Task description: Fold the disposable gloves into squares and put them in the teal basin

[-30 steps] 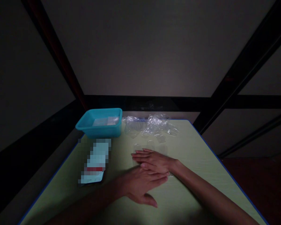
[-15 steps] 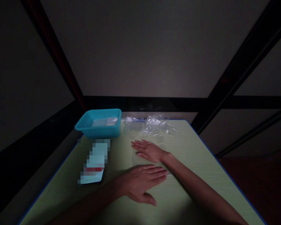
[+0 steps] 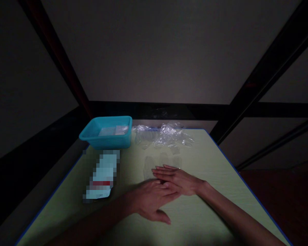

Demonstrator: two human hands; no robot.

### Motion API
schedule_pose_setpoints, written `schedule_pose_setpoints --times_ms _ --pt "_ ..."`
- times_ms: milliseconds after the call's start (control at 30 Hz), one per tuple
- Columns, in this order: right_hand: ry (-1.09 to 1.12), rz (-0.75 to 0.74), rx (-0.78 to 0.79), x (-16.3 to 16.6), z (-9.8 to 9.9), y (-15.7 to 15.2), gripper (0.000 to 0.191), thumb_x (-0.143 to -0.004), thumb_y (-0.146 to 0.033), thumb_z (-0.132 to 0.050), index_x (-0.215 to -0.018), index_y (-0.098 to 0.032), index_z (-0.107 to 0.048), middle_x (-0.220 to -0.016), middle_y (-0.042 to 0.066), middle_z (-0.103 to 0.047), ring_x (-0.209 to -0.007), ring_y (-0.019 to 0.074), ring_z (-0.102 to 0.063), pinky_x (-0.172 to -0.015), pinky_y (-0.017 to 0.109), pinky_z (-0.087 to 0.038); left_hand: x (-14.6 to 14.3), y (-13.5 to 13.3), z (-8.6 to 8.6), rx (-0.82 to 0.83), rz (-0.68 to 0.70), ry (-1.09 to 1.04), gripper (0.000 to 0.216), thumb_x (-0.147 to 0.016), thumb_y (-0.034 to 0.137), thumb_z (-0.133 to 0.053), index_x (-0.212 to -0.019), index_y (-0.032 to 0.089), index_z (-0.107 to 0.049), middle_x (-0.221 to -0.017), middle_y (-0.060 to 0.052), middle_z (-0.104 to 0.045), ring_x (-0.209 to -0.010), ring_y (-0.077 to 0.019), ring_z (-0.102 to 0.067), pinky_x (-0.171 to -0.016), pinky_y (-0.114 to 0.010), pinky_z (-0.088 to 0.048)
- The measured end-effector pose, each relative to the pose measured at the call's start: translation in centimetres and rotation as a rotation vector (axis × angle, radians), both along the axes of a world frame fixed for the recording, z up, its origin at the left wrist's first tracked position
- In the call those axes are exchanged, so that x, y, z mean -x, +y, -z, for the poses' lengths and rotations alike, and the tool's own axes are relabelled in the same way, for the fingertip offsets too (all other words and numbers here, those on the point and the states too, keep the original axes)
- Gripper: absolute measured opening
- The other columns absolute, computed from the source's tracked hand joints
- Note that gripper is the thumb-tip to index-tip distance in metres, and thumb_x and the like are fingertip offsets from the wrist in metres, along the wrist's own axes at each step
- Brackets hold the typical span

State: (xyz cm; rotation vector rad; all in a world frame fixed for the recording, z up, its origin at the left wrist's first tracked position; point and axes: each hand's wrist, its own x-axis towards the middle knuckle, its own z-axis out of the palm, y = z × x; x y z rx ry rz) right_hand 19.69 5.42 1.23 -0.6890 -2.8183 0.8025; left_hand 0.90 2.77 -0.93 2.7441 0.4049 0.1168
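Note:
A thin clear plastic disposable glove point(image 3: 149, 166) lies flat on the table, its finger shapes pointing to the far side; its lower part is hidden under my hands. My left hand point(image 3: 154, 201) rests palm down over that hidden part, with fingers outstretched and thumb apart. My right hand point(image 3: 176, 179), also palm down with straight fingers, lies across the glove just beyond the left one. Its near edge overlaps the left fingers. Neither hand grips anything.
Crumpled clear plastic point(image 3: 169, 135) lies along the table's far edge. At the far left stands a turquoise basket point(image 3: 125, 141) holding pale flat packets point(image 3: 122, 130). A phone-like slab point(image 3: 106, 174), mostly pixelated, lies nearer on the left. A wall panel point(image 3: 156, 68) rises behind the table point(image 3: 220, 191).
My right hand has slid nearer and to the right, from the glove's upper part onto my left fingers, uncovering the glove's finger shapes. My left hand has barely moved.

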Motion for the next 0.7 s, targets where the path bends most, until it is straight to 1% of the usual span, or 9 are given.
schedule_pose_setpoints --times_ms 100,167,267,400,467,533,633,700 --pt "-0.02 0.013 -0.035 -0.1 0.2 1.0 0.047 -0.096 -0.036 -0.023 -0.137 -0.016 -0.032 -0.143 0.005 -0.032 -0.134 0.0128 -0.022 -0.112 0.035 -0.015 -0.1 0.2 -0.7 0.024 0.029 -0.007 0.074 -0.083 0.055 -0.046 -0.139 0.011 -0.026 -0.139 -0.014 -0.039 -0.128 -0.0288 -0.034 -0.105 -0.039 -0.025" --pt "-0.026 0.029 -0.059 -0.2 0.3 1.7 0.048 -0.096 -0.038 -0.022 -0.137 -0.015 -0.034 -0.143 0.006 -0.033 -0.134 0.0136 -0.021 -0.112 0.035 -0.015 -0.1 0.3 -1.1 0.037 0.061 -0.018 0.074 -0.084 0.052 -0.045 -0.139 0.008 -0.025 -0.142 -0.015 -0.031 -0.132 -0.0265 -0.026 -0.109 -0.037 -0.017" --pt "-0.025 0.058 -0.094 -0.5 0.6 2.7 0.05 -0.095 -0.038 -0.022 -0.136 -0.012 -0.034 -0.143 0.007 -0.033 -0.134 0.0151 -0.021 -0.112 0.037 -0.015 -0.2 0.4 -1.5 0.062 0.096 -0.037 0.073 -0.086 0.05 -0.043 -0.141 0.008 -0.02 -0.146 -0.014 -0.021 -0.136 -0.0219 -0.016 -0.111 -0.033 -0.011" --pt "-0.031 0.095 -0.141 -0.9 1.0 4.0 0.051 -0.095 -0.039 -0.021 -0.137 -0.012 -0.032 -0.143 0.007 -0.032 -0.135 0.0154 -0.019 -0.111 0.038 -0.016 -0.1 0.4 -1.7 0.08 0.097 -0.026 0.07 -0.087 0.048 -0.041 -0.142 0.011 -0.016 -0.148 -0.01 -0.016 -0.136 -0.0205 -0.014 -0.112 -0.033 -0.009" --pt "-0.028 0.116 -0.149 -1.0 1.1 4.5 0.051 -0.095 -0.04 -0.022 -0.137 -0.014 -0.033 -0.143 0.007 -0.032 -0.135 0.0156 -0.02 -0.111 0.038 -0.017 -0.1 0.4 -1.6 0.076 0.098 -0.027 0.071 -0.087 0.048 -0.042 -0.142 0.011 -0.015 -0.148 -0.01 -0.015 -0.136 -0.0209 -0.014 -0.112 -0.034 -0.01" --pt "-0.015 0.134 -0.144 -1.0 1.1 4.8 0.052 -0.095 -0.041 -0.022 -0.136 -0.012 -0.036 -0.142 0.009 -0.034 -0.134 0.0166 -0.022 -0.111 0.038 -0.018 0.0 0.4 -1.5 0.07 0.101 -0.036 0.072 -0.086 0.049 -0.043 -0.142 0.011 -0.016 -0.148 -0.011 -0.016 -0.136 -0.0212 -0.015 -0.112 -0.034 -0.011" --pt "0.066 0.177 -0.099 -0.9 1.0 5.0 0.054 -0.095 -0.042 -0.021 -0.134 -0.008 -0.038 -0.139 0.013 -0.038 -0.132 0.0176 -0.028 -0.11 0.038 -0.021 0.0 0.4 -1.4 0.059 0.105 -0.048 0.074 -0.086 0.051 -0.044 -0.142 0.011 -0.017 -0.148 -0.012 -0.018 -0.136 -0.022 -0.015 -0.112 -0.035 -0.012" --pt "0.166 0.223 -0.054 -0.9 1.0 4.9 0.053 -0.095 -0.042 -0.022 -0.132 -0.009 -0.04 -0.137 0.013 -0.041 -0.13 0.0179 -0.032 -0.108 0.039 -0.025 0.0 0.5 -1.3 0.044 0.113 -0.05 0.074 -0.086 0.051 -0.043 -0.142 0.011 -0.015 -0.148 -0.012 -0.017 -0.136 -0.0223 -0.015 -0.112 -0.035 -0.012"
